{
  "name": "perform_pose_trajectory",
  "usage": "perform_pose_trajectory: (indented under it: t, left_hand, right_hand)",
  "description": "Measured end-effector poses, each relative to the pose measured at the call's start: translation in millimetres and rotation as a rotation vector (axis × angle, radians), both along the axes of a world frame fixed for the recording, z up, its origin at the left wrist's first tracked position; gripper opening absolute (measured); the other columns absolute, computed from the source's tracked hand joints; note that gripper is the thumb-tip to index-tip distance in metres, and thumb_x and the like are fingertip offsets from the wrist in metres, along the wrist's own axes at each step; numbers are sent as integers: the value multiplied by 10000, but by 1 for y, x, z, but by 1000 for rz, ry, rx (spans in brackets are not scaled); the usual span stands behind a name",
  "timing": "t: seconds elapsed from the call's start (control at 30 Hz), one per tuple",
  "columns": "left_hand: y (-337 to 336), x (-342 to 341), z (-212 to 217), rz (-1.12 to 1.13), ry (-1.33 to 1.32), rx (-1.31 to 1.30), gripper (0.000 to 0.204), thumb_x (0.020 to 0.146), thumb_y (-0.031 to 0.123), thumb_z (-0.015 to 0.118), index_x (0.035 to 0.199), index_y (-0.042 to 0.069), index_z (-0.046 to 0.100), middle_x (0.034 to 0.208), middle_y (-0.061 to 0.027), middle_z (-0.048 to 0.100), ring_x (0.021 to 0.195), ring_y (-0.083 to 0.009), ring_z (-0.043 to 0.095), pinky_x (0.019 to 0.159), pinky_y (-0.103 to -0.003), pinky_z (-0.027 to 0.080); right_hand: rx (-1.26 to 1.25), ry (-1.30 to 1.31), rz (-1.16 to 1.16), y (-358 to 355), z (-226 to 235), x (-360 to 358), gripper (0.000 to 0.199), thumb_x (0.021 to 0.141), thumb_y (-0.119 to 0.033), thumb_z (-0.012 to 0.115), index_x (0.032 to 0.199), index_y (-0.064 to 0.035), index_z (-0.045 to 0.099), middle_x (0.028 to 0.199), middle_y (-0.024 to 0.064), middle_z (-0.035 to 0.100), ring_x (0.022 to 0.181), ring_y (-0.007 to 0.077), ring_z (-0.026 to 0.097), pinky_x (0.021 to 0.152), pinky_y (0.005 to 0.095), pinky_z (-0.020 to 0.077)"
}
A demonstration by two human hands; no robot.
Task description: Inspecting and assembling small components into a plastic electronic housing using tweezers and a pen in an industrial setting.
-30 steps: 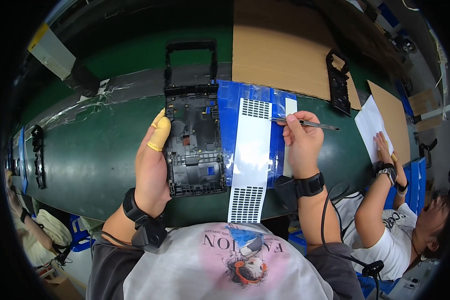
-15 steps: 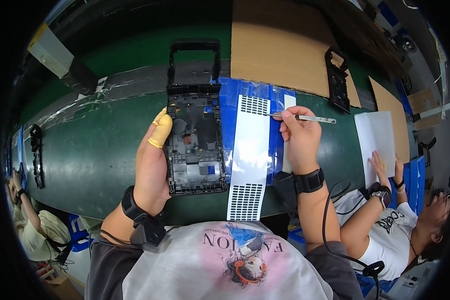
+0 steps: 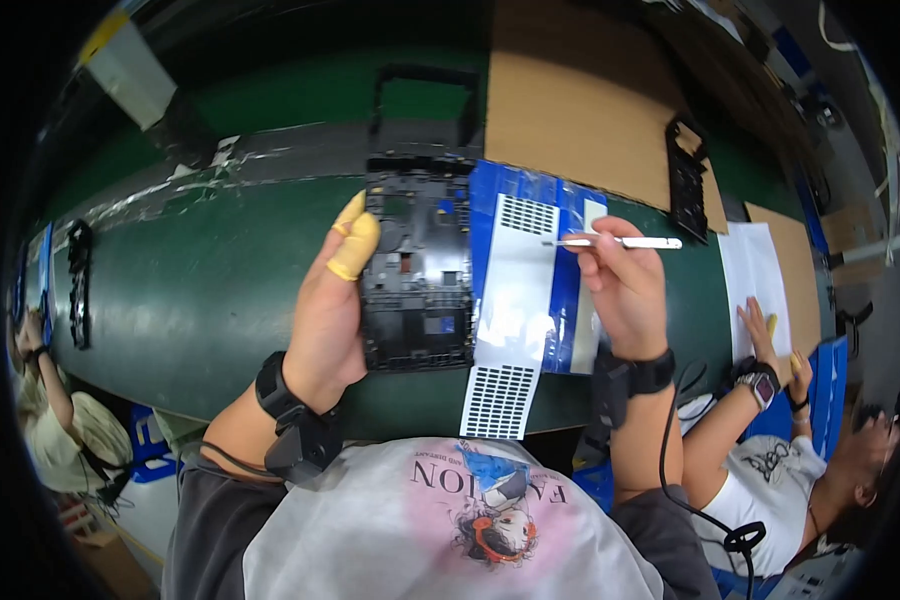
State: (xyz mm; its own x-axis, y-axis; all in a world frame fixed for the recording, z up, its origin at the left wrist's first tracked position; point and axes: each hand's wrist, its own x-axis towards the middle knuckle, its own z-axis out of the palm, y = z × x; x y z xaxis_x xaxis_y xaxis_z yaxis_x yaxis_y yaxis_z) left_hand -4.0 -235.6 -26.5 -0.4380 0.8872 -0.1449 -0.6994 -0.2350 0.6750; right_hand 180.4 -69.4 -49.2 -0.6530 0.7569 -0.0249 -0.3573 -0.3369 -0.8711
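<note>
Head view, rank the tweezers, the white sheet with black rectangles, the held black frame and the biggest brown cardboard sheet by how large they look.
1. Cardboard sheet
2. Black frame in the left hand
3. White sheet
4. Tweezers in the right hand

A green workbench (image 3: 190,270), black plastic housings (image 3: 402,325) and co-workers (image 3: 765,490) show an assembly workshop.

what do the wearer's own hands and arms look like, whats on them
The left hand wears yellow, rubbery-looking covers on the thumb and a finger; the right hand shows none. Each wrist has a black strap with a boxy black module. Dark grey short sleeves cover the upper arms, and a thin black cable runs along the right arm.
</note>
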Motion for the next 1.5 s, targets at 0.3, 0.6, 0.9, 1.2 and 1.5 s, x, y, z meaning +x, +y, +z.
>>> perform_pose_trajectory:
  t: [0.3, 0.6, 0.9, 1.2, 1.5]
  left_hand:
    - [1, 3, 1, -71, -119, 149, 335, 887, 214, 386, 1196, 99, 324, 1083, -53, 482, 956, -136, 512, 791, -298, 455]
    - [-1, 3, -3, -61, -69, 171, 380, 894, 249, 359, 1232, 89, 294, 1134, -66, 462, 991, -153, 502, 820, -299, 441]
    - [0, 5, -4, -33, -75, 168, 376, 893, 200, 370, 1234, 73, 274, 1107, -72, 473, 957, -140, 517, 786, -286, 460]
    - [-1, 4, -6, -39, -65, 161, 373, 888, 230, 378, 1224, 84, 306, 1121, -68, 470, 983, -147, 501, 821, -295, 435]
    - [-4, 1, -1, -63, -66, 166, 479, 776, 40, 466, 1222, 67, 294, 1080, -67, 477, 967, -144, 502, 805, -283, 438]
  right_hand:
    - [169, -78, 106, -69, 37, -39, 227, 746, -93, 608, 905, 66, 573, 845, 140, 604, 619, 106, 481, 560, 212, 378]
    - [196, -54, 4, -98, 18, -51, 211, 752, 5, 576, 946, 55, 511, 839, 169, 601, 783, 200, 592, 747, 279, 457]
    - [142, -40, 25, -95, 18, -50, 210, 746, 8, 581, 941, 52, 516, 831, 170, 605, 775, 199, 593, 745, 282, 456]
    - [168, -78, 24, -96, 17, -51, 215, 747, 9, 583, 946, 55, 516, 832, 166, 606, 778, 189, 593, 739, 266, 455]
    - [216, -93, 12, -96, 16, -50, 207, 754, 14, 573, 948, 55, 515, 835, 166, 604, 779, 190, 592, 742, 260, 454]
